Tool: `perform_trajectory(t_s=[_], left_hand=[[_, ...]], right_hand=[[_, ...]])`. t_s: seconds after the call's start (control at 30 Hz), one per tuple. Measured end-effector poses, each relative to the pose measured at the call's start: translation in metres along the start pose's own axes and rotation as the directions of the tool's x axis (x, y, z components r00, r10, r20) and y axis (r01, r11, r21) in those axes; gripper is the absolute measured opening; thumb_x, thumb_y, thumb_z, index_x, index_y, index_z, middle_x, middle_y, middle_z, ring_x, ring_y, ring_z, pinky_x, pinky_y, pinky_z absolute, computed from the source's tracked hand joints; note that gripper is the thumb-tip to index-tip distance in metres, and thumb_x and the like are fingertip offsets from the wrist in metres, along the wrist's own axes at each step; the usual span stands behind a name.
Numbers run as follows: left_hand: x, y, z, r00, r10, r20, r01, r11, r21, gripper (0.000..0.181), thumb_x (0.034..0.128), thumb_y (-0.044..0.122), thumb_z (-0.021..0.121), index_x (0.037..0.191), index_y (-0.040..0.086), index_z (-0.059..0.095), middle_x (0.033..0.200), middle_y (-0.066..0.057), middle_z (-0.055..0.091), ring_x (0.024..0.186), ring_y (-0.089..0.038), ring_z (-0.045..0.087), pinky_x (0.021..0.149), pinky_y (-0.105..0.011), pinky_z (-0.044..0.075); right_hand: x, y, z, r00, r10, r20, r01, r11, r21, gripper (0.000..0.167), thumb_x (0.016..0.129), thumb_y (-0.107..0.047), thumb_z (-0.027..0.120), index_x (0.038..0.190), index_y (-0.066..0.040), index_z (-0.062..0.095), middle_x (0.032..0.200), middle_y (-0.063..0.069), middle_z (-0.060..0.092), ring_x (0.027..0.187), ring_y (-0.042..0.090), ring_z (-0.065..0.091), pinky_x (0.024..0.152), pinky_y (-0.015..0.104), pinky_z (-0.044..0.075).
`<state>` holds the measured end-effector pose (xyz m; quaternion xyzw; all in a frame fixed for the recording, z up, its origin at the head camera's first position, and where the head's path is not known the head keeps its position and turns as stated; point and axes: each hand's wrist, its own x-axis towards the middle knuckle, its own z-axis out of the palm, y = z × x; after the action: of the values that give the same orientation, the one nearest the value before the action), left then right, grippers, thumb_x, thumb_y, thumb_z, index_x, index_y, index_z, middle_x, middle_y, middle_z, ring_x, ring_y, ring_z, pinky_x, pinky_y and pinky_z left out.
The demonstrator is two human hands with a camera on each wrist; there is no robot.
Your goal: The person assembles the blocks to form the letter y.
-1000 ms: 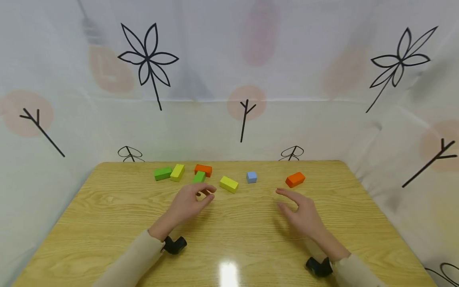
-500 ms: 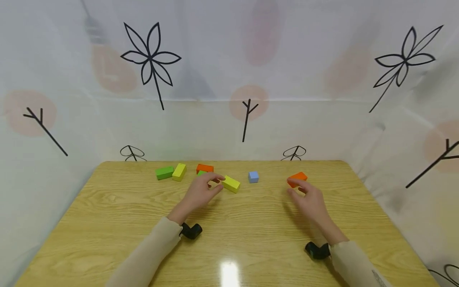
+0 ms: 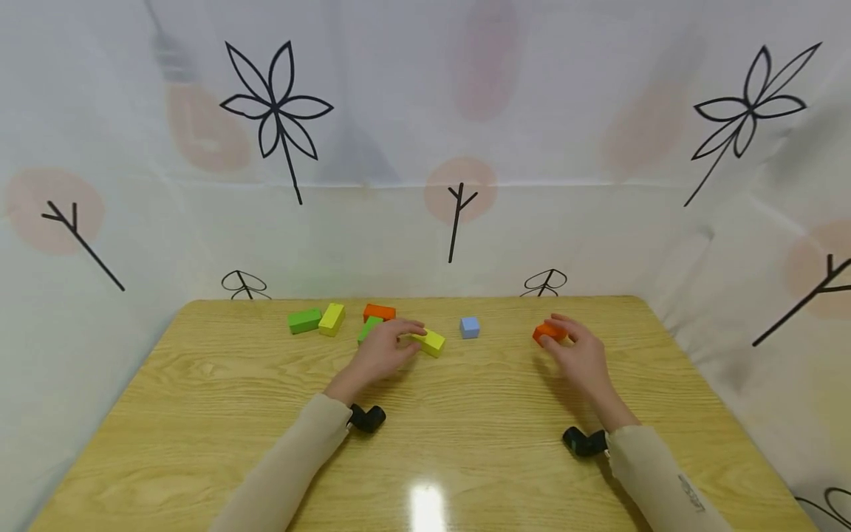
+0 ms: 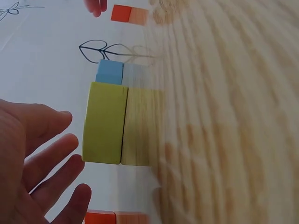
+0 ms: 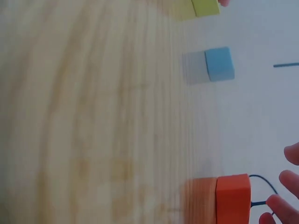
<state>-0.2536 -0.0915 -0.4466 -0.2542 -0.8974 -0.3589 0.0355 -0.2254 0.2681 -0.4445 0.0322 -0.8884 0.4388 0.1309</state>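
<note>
My left hand [image 3: 382, 353] hovers just in front of a yellow block [image 3: 431, 342], which it partly hides. In the left wrist view its spread fingers lie beside that yellow block [image 4: 105, 123], with a slight gap at the thumb; contact at the other fingertips is hard to tell. My right hand [image 3: 585, 360] reaches around an orange block [image 3: 547, 334], thumb on the near side and fingers beyond. The right wrist view shows those fingers loosely bent and apart from the orange block [image 5: 233, 200]. A small blue cube [image 3: 469, 327] sits between the two hands.
Left of my left hand lie a green block [image 3: 304, 321], a second yellow block [image 3: 332, 319], another orange block [image 3: 380, 312] and another green block [image 3: 370, 327]. All rest near the back edge of the wooden table [image 3: 459, 414], before a patterned cloth [image 3: 372, 244].
Both hands have moved forward. The left has also shifted right from the green block to the yellow one; the right has come up around the orange block. No block has visibly moved.
</note>
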Motion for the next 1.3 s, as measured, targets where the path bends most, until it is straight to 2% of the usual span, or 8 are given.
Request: perform_trajectory(t_s=[0.23,0.4,0.6,0.73,0.93,1.2,1.3], left_hand=[[0.006,0.000,-0.001,0.998,0.006,0.065,-0.015,0.991,0.134,0.021,0.0966,0.016,0.067,0.115,0.013,0.075,0.131,-0.001,0.063,0.124,-0.023,0.056,0.102,-0.041,0.045],[0.009,0.002,-0.004,0.996,0.013,0.084,-0.027,0.985,0.169,0.020,0.0963,0.014,0.068,0.114,0.012,0.077,0.131,-0.002,0.063,0.122,-0.024,0.058,0.100,-0.039,0.048],[0.014,0.000,-0.002,0.994,0.061,0.086,-0.083,0.957,0.279,0.020,0.0958,0.011,0.068,0.113,0.014,0.078,0.129,-0.001,0.065,0.121,-0.021,0.059,0.100,-0.036,0.048],[0.018,0.002,-0.002,0.995,0.053,0.078,-0.073,0.959,0.275,0.018,0.0945,0.006,0.068,0.108,0.013,0.079,0.126,-0.001,0.067,0.119,-0.021,0.060,0.099,-0.035,0.048],[0.021,0.005,-0.001,0.997,0.034,0.072,-0.053,0.955,0.291,0.016,0.0930,0.005,0.070,0.104,0.012,0.080,0.123,-0.001,0.068,0.117,-0.021,0.062,0.097,-0.033,0.050],[0.021,0.005,0.002,0.996,0.059,0.067,-0.079,0.936,0.343,0.014,0.0934,0.008,0.070,0.102,0.013,0.080,0.116,-0.001,0.068,0.109,-0.021,0.064,0.091,-0.032,0.053],[0.021,0.007,0.002,0.996,0.050,0.067,-0.069,0.941,0.330,0.014,0.0927,0.006,0.070,0.101,0.012,0.080,0.115,-0.002,0.068,0.108,-0.022,0.064,0.091,-0.032,0.053]], right_hand=[[0.006,0.004,-0.003,0.999,0.040,0.033,-0.039,0.999,-0.034,0.042,0.097,-0.016,0.067,0.132,0.007,0.059,0.149,0.024,0.042,0.136,0.049,0.036,0.103,0.063,0.036],[0.009,0.005,-0.002,0.998,0.045,0.032,-0.043,0.998,-0.052,0.042,0.096,-0.014,0.067,0.131,0.007,0.060,0.149,0.026,0.042,0.133,0.049,0.039,0.103,0.060,0.038],[0.013,0.009,-0.003,0.997,0.072,0.008,-0.071,0.994,-0.087,0.041,0.094,-0.012,0.069,0.127,0.010,0.062,0.147,0.028,0.042,0.126,0.050,0.045,0.096,0.058,0.042],[0.015,0.011,-0.004,0.992,0.126,0.028,-0.122,0.987,-0.107,0.042,0.095,-0.015,0.068,0.127,0.011,0.061,0.148,0.029,0.041,0.128,0.052,0.042,0.099,0.060,0.040],[0.016,0.012,-0.004,0.978,0.201,0.051,-0.196,0.976,-0.095,0.045,0.095,-0.020,0.069,0.130,0.007,0.061,0.150,0.025,0.041,0.135,0.049,0.037,0.102,0.058,0.040],[0.017,0.012,-0.004,0.973,0.227,0.040,-0.222,0.970,-0.097,0.048,0.092,-0.022,0.072,0.131,0.004,0.062,0.148,0.024,0.045,0.127,0.045,0.045,0.089,0.045,0.047],[0.018,0.012,-0.004,0.970,0.240,0.039,-0.234,0.966,-0.106,0.048,0.093,-0.023,0.072,0.131,0.003,0.062,0.148,0.023,0.045,0.127,0.045,0.046,0.088,0.044,0.047]])
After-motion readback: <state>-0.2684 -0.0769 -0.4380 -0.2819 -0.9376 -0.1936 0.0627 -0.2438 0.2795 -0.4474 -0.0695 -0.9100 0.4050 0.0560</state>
